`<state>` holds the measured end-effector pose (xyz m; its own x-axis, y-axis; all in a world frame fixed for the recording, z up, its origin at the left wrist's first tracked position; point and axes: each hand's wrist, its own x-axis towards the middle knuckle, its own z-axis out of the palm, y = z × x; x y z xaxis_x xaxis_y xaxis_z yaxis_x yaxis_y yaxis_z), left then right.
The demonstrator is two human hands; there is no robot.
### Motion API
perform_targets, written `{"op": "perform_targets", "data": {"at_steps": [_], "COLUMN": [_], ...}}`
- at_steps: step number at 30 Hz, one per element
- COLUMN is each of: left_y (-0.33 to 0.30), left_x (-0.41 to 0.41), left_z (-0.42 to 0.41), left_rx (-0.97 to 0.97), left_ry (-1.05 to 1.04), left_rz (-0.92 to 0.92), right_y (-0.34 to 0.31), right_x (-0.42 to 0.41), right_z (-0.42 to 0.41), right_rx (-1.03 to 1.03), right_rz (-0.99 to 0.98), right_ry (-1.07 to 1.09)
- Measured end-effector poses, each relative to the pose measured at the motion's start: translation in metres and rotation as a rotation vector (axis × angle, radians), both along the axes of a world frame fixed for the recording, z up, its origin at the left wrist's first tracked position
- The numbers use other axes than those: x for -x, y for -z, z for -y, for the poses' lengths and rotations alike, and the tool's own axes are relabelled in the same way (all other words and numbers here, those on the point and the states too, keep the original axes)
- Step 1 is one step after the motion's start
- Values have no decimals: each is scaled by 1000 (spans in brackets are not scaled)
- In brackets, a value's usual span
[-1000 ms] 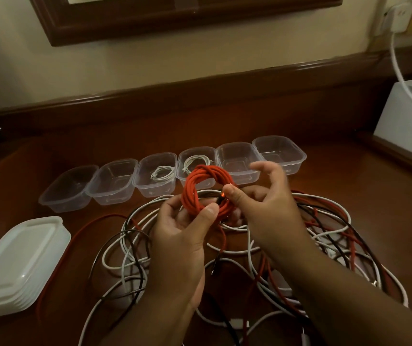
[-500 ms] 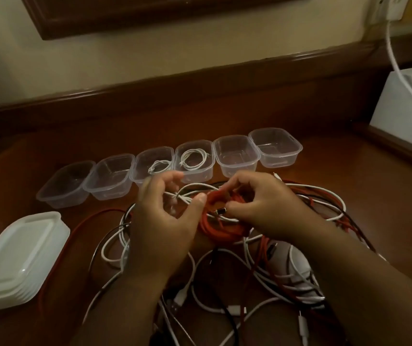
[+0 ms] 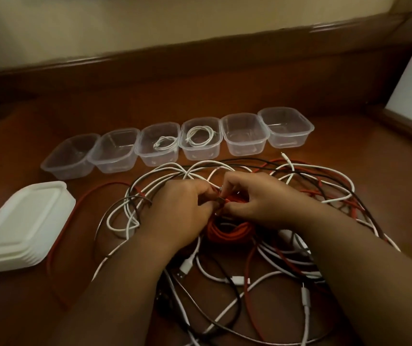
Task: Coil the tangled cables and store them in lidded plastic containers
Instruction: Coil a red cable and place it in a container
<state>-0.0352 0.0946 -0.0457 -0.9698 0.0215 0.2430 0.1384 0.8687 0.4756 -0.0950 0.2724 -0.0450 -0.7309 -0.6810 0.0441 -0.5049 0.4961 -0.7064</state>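
While both hands meet low over the tangle, I read the left hand [image 3: 182, 211] and right hand [image 3: 252, 201] as curled tight, pinching the plug end of the red cable coil [image 3: 227, 232] that hangs just beneath the grip, resting on the loose white and black cables [image 3: 287, 255]. To finish well, I'd tuck that end snugly through the loops without letting them spring. Beyond the grip waits the empty clear container [image 3: 245, 136], beside the one holding a white coil [image 3: 200, 136].
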Motion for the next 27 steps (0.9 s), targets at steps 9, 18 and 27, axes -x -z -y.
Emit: {"op": "perform_targets", "data": {"at_steps": [9, 18, 27], "left_y": [-2, -1, 1], "left_x": [4, 2, 2], "left_z": [3, -7, 3], "left_rx": [-114, -203, -115], "left_ry": [-76, -57, 16], "left_rz": [272, 337, 83], "right_y": [4, 3, 6], "right_x": [4, 6, 9], "right_z": [2, 0, 0], "right_rx": [12, 31, 2], "right_rz": [32, 29, 43], "right_ry": [-19, -10, 26]}}
